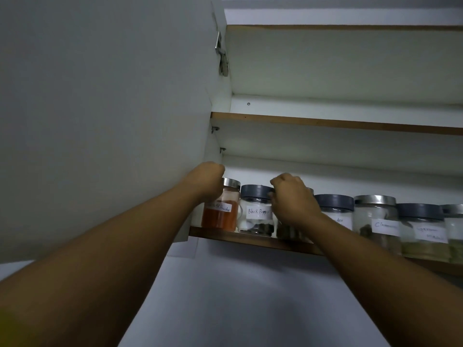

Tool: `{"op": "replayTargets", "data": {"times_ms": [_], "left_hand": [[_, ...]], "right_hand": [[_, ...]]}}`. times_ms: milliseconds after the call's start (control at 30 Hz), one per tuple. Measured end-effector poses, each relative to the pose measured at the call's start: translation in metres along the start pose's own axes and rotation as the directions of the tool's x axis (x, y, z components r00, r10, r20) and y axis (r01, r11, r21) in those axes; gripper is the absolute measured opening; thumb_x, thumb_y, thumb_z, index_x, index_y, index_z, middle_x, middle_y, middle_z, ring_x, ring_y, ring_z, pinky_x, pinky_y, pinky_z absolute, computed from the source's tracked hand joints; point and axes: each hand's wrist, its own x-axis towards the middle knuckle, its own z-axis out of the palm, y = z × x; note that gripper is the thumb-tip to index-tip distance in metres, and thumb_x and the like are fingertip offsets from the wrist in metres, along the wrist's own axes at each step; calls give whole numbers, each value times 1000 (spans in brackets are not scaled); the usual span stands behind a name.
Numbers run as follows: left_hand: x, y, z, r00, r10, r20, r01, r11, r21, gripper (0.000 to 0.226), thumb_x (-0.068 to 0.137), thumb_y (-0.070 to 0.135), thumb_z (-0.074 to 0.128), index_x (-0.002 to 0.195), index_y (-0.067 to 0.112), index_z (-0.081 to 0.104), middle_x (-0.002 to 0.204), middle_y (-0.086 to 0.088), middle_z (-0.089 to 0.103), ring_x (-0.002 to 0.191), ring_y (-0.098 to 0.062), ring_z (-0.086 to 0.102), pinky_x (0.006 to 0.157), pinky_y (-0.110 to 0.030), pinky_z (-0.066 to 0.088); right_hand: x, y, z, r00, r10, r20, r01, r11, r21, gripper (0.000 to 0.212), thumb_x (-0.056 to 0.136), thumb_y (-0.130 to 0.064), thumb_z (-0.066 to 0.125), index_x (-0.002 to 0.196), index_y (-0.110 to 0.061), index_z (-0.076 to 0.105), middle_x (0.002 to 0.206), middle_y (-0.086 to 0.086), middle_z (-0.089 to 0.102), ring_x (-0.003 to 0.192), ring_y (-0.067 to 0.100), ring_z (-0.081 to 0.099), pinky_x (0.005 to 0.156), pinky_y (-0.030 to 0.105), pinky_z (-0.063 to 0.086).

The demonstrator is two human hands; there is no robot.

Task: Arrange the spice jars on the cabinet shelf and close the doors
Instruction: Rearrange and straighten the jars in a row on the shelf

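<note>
A row of several glass spice jars stands along the front of the lowest cabinet shelf [250, 240]. At the far left is a jar of orange powder [220, 214] with a silver lid; my left hand [209, 180] is wrapped around its upper left side. Beside it stands the "Black Pepper" jar [255, 216] with a grey lid. My right hand [292, 200] grips a dark-filled jar [288, 231] just right of it, hiding most of that jar. Further right stand a grey-lidded jar [335, 211], a cinnamon jar [375, 219] and another labelled jar [423, 231].
The left cabinet door [105, 116] stands open, its hinge [221, 55] at the top. Two upper shelves [325, 122] hold nothing visible. A pale wall runs below the cabinet. One more jar [454, 231] is cut off at the right edge.
</note>
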Motion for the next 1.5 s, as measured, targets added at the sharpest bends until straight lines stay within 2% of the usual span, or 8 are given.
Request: {"op": "replayTargets", "data": {"times_ms": [100, 233, 400, 600, 833, 1033, 1233, 1500], "left_hand": [[12, -2, -1, 998, 67, -2, -66, 991, 120, 27, 90, 11, 53, 116, 4, 55, 115, -15, 58, 102, -28, 56, 86, -36, 49], [31, 1, 2, 997, 50, 63, -59, 988, 142, 22, 89, 10, 57, 109, 7, 65, 109, -12, 66, 96, -25, 62, 81, -31, 50], [53, 1, 7, 998, 21, 61, -29, 990, 141, 21, 84, 5, 62, 103, 8, 69, 106, -11, 68, 97, -24, 63, 88, -36, 53], [76, 0, 41, 995, -3, 98, -17, 978, 207, 20, 84, 3, 59, 102, 5, 66, 105, -12, 65, 80, -20, 60, 73, -28, 49], [97, -9, 76, 990, -12, 142, -26, 964, 264, 20, 85, 5, 58, 104, 5, 66, 99, -10, 65, 81, -21, 55, 75, -28, 48], [105, -11, 103, 988, 46, 145, -95, 931, 352, 16, 87, 4, 55, 100, 2, 63, 84, -8, 51, 76, -20, 49, 70, -27, 43], [121, -18, 116, 970, 34, 240, -131, 907, 400, 17, 89, 6, 52, 103, 3, 61, 70, -3, 42, 78, -18, 46, 69, -25, 40], [140, -31, 141, 942, 37, 334, -198, 864, 463, 29, 90, 13, 52, 118, 7, 58, 116, -12, 59, 100, -24, 56, 84, -30, 45]], "right_hand": [[14, -1, 0, 998, -52, -21, 52, 999, 1, 30, 90, -12, 55, 119, -9, 59, 123, 8, 54, 112, 25, 48, 83, 30, 39], [32, -8, 4, 982, -122, 146, 125, 992, -6, 34, 92, -14, 54, 125, -18, 59, 120, 8, 61, 107, 25, 57, 80, 30, 42], [56, -15, 11, 967, -121, 223, 168, 964, -208, 24, 84, -4, 56, 101, -12, 69, 96, 9, 69, 81, 25, 60, 63, 27, 41], [65, -26, 42, 963, -115, 242, 172, 959, -228, 7, 85, -8, 57, 89, -4, 60, 63, 6, 39, 67, 23, 44, 63, 30, 39], [84, -18, 80, 946, 9, 323, 70, 970, -232, 23, 84, -4, 54, 66, -3, 39, 65, 6, 35, 61, 19, 41, 64, 29, 38], [104, -14, 103, 916, 58, 396, 59, 960, -276, 29, 86, -12, 56, 64, -8, 37, 66, 6, 38, 56, 16, 37, 61, 28, 38], [111, -13, 114, 882, 70, 467, 85, 950, -301, 7, 87, -15, 56, 91, -10, 55, 67, 4, 41, 56, 14, 38, 50, 25, 33], [111, -6, 136, 825, 75, 560, 118, 947, -300, 28, 89, -11, 53, 116, -5, 58, 70, 4, 41, 68, 18, 43, 72, 27, 37]]}}
